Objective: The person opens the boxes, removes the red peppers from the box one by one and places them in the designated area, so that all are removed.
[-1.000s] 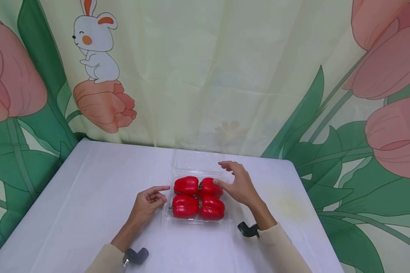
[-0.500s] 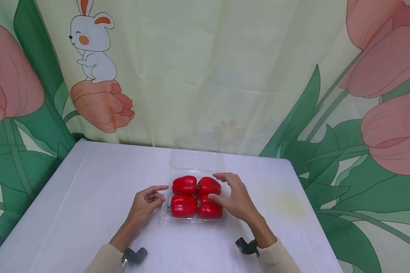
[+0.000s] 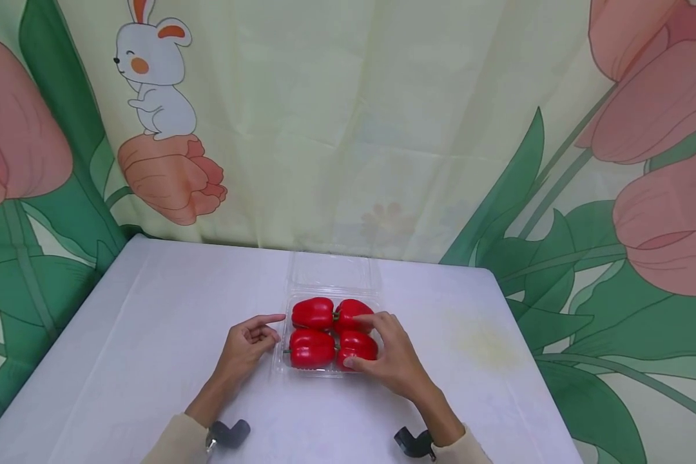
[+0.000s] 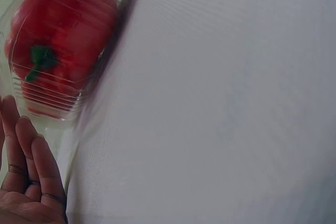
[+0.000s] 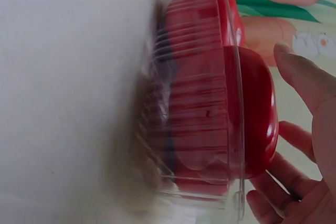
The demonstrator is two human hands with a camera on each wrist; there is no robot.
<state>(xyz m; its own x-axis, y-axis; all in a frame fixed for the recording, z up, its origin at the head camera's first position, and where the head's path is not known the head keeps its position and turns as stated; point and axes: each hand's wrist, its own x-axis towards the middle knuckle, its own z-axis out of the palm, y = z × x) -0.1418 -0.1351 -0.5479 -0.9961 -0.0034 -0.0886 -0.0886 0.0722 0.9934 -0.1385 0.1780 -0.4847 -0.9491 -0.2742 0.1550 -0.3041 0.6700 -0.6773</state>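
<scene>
Several red bell peppers lie two by two in a clear plastic box (image 3: 325, 374), its lid (image 3: 332, 270) folded back behind it. Over the front right pepper (image 3: 356, 341) is my right hand (image 3: 397, 361), thumb near its front side and fingers toward the back right pepper (image 3: 346, 310). The right wrist view has the thumb (image 5: 304, 80) apart from the bulging pepper (image 5: 257, 114), with fingertips partly hidden behind it. My left hand (image 3: 245, 348) points its index finger at the box's left edge; whether it touches, I cannot tell. Its fingers (image 4: 48, 169) are loosely bent near the box's ribbed corner.
The box stands on a white-covered table (image 3: 168, 309), close to its back edge. Behind the table hangs a curtain (image 3: 325, 129) printed with tulips and a rabbit. A dark wrist device (image 3: 230, 435) is on the left forearm, another (image 3: 414, 443) on the right.
My right hand has come nearer and slightly left, from the back right pepper to the front right one. My left hand, the box and the peppers look unmoved on the table.
</scene>
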